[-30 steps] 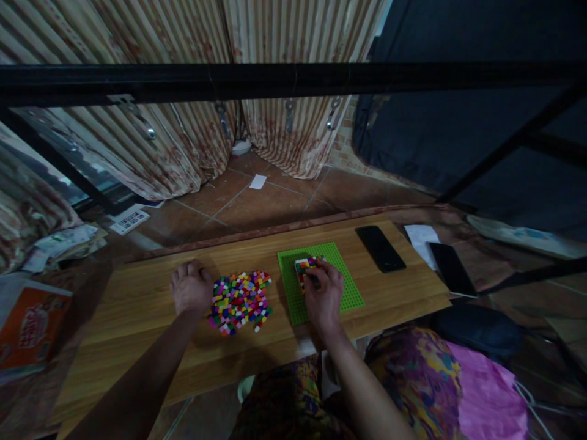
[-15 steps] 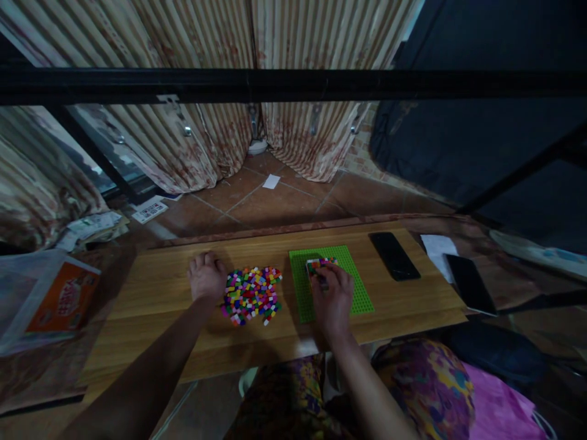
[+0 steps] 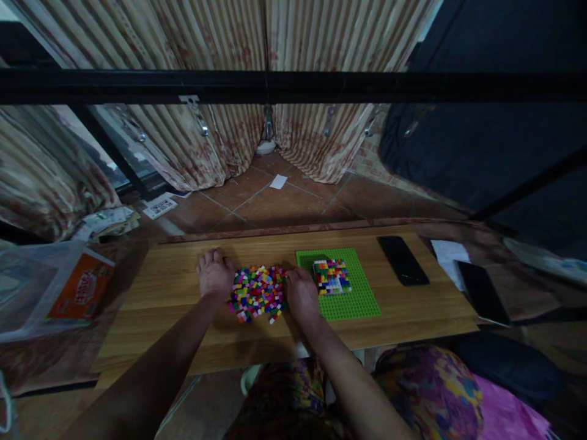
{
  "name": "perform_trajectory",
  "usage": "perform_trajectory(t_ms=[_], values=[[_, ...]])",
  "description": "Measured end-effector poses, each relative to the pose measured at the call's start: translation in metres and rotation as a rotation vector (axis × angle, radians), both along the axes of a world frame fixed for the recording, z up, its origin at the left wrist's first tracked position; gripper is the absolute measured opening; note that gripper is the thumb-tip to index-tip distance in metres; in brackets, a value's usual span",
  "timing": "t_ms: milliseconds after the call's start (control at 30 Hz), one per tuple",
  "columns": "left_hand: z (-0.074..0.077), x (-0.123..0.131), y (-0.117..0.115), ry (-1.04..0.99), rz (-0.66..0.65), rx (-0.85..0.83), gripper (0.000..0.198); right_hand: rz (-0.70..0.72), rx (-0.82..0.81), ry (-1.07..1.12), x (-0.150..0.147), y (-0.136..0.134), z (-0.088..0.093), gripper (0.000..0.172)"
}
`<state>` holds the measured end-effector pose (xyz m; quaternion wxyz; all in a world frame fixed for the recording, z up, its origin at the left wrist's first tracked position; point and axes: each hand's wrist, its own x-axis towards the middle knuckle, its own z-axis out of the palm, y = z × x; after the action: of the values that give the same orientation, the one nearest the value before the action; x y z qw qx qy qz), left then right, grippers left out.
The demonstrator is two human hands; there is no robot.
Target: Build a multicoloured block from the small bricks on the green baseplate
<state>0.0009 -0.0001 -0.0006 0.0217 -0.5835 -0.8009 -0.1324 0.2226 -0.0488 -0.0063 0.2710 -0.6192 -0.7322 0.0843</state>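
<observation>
L hand (image 3: 214, 275) lies palm down on the tabletop (image 3: 160, 305), fingers curled under, touching the left edge of the brick pile (image 3: 257, 292). Can't tell if it's got a brick; fingertips are hidden.

R hand (image 3: 301, 296) is also palm down, at the pile's right edge, btw the pile and the baseplate (image 3: 360, 302). Its fingers point into the bricks, loosely bent. Grip unclear, nothing visible in it.

The pile is loose small bricks in mixed colours (pink, yellow, green, blue, white), spread flat at mid tabletop, not in any container.

The green baseplate lies flat just right of the R hand. On its upper-left part sits a brick block (image 3: 331, 276), multicolour and squarish, w/ neither hand touching it.

Right of the baseplate is a dark phone (image 3: 402, 260), face up. Further right a 2nd phone (image 3: 483, 294) sits at the tabletop's edge, w/ a paper (image 3: 447, 250) beside it.

Far left, off the tabletop, there's a clear bin (image 3: 18, 293) w/ an orange box (image 3: 82, 287) inside; other contents too dim to make out.
</observation>
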Motion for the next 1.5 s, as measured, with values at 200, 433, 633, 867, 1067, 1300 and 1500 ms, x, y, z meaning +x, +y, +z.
perform_trajectory(t_ms=[200, 433, 633, 867, 1067, 1300, 1500], values=[[0.001, 0.000, -0.001, -0.011, -0.002, 0.004, 0.039, 0.018, -0.016, -0.004, -0.001, 0.000, -0.001, 0.027], [0.000, 0.001, 0.000, -0.021, -0.002, 0.010, 0.042, 0.038, 0.013, 0.065, 0.009, -0.022, 0.014, 0.023], [-0.003, -0.001, 0.001, -0.005, -0.011, 0.012, 0.042, -0.087, 0.155, 0.055, 0.043, -0.026, 0.032, 0.020], [-0.002, -0.001, 0.001, -0.023, -0.004, 0.008, 0.042, -0.147, 0.183, -0.049, 0.062, -0.015, 0.029, 0.017], [-0.003, -0.001, 0.002, -0.018, 0.001, 0.012, 0.041, -0.190, 0.180, -0.055, 0.062, -0.011, 0.026, 0.022], [-0.004, -0.002, 0.001, 0.002, -0.005, 0.010, 0.041, -0.237, 0.185, 0.096, 0.058, -0.011, 0.024, 0.019], [-0.004, -0.002, 0.002, -0.012, -0.001, 0.018, 0.041, -0.326, 0.183, 0.291, 0.055, -0.009, 0.022, 0.022]])
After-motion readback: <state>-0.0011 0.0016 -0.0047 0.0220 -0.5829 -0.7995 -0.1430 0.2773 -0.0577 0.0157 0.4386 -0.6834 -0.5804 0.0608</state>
